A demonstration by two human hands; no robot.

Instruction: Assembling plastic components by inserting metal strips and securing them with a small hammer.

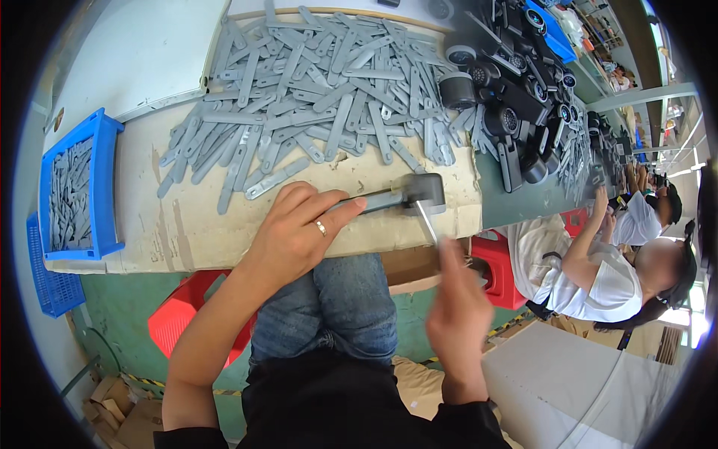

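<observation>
My left hand, a ring on one finger, closes round the handle of a black device near the table's front edge. A grey strip lies along that handle, under my thumb and fingertips. The device's squarish black head points right. My right hand, smeared by motion, grips a slim silver metal tool whose far end meets the black head. Blur hides that end, so I cannot tell its kind. Beyond my hands lies a big heap of flat grey strips.
On the left stands a blue bin of small grey pieces. Black devices pile up at the right on a green surface. Cardboard covers the table. Red stools stand below. Other people sit at the right.
</observation>
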